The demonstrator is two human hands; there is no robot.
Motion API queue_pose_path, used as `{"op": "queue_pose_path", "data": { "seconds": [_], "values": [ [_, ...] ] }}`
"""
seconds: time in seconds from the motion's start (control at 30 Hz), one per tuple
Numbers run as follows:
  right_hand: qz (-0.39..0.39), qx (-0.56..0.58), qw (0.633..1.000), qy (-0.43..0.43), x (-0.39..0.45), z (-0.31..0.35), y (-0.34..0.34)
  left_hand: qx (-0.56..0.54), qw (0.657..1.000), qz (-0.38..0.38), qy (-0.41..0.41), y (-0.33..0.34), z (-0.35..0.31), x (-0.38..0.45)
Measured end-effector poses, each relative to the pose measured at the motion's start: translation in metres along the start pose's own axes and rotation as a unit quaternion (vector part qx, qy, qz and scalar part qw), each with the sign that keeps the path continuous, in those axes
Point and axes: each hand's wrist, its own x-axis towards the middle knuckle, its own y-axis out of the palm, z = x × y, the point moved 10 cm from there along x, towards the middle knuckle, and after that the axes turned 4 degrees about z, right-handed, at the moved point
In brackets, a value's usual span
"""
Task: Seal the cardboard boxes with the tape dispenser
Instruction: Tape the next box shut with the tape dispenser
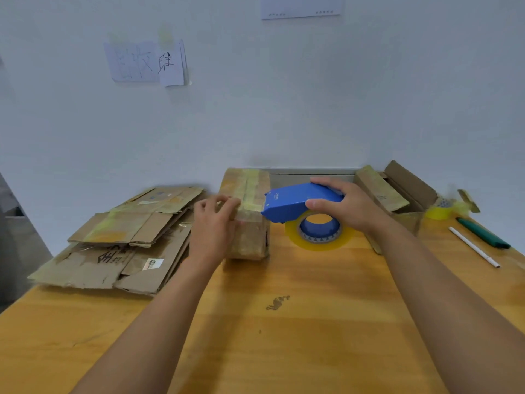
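Observation:
A small closed cardboard box (250, 231), wrapped in yellowish tape, stands in the middle of the wooden table (284, 322). My left hand (214, 223) rests on its left upper edge with the fingers curled over the top. My right hand (345, 206) grips a blue tape dispenser (295, 201) holding a roll of clear yellow tape (318, 233). The dispenser's front end touches the box's right top edge.
A pile of flattened cardboard boxes (125, 240) lies at the left. Another taped box and an open box (397, 191) sit at the back right, beside a spare tape roll (440, 211), a dark green marker (483, 233) and a white pen (473, 247). A wall stands behind the table.

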Motion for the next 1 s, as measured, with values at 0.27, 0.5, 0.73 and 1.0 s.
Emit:
{"op": "queue_pose_path", "data": {
  "seconds": [0.27,0.5,0.73,1.0],
  "values": [
    [-0.029,-0.009,1.000,0.008,-0.001,-0.005,0.023,0.140,0.988,0.065,0.003,0.013,0.000,0.002],
    [-0.061,-0.023,0.998,0.018,0.006,-0.008,0.023,0.131,0.985,0.088,0.066,0.047,-0.017,0.012],
    [-0.058,-0.002,0.998,0.029,0.014,-0.016,0.022,0.091,0.995,-0.043,0.008,0.039,-0.016,0.022],
    [-0.054,0.049,0.997,0.031,0.019,-0.023,0.013,0.128,0.991,-0.048,-0.013,0.045,-0.018,0.029]
  ]
}}
